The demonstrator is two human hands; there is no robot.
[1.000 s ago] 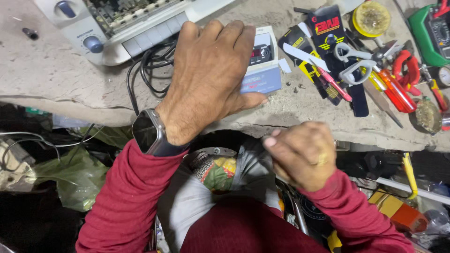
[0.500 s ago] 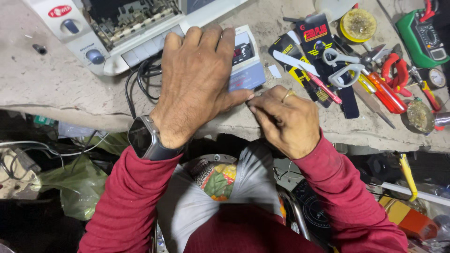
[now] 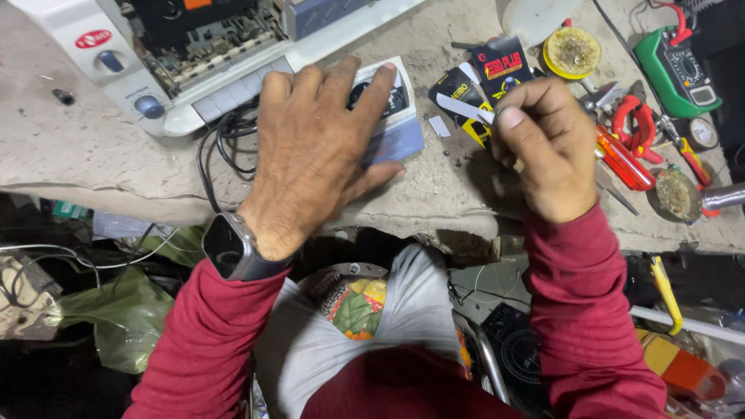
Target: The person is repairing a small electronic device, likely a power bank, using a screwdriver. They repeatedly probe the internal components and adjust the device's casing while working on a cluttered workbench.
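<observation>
My left hand [image 3: 318, 155] lies flat, fingers spread, pressing down on a small grey and blue device [image 3: 405, 133] on the rough workbench [image 3: 77, 159]. It wears a dark watch [image 3: 233, 248] on the wrist. My right hand [image 3: 543, 147] hovers over the tool pile to the right, fingers curled and thumb pinched at the handle end of a pale-bladed tool [image 3: 458, 107]. The blade sticks out to the left over black packets [image 3: 497, 66]. The tool's handle is hidden inside the hand.
A large white cassette player [image 3: 178, 54] with its lid off stands at the back left, black cables [image 3: 221, 151] beside it. Right of my hand lie a red screwdriver [image 3: 625, 159], red pliers [image 3: 632, 116], a yellow tin [image 3: 572, 52] and a green multimeter [image 3: 679, 70]. Clutter fills the space below the bench.
My right hand rose from below the bench edge, passed beside the left hand and moved right onto the tools. The left hand stayed on the small device.
</observation>
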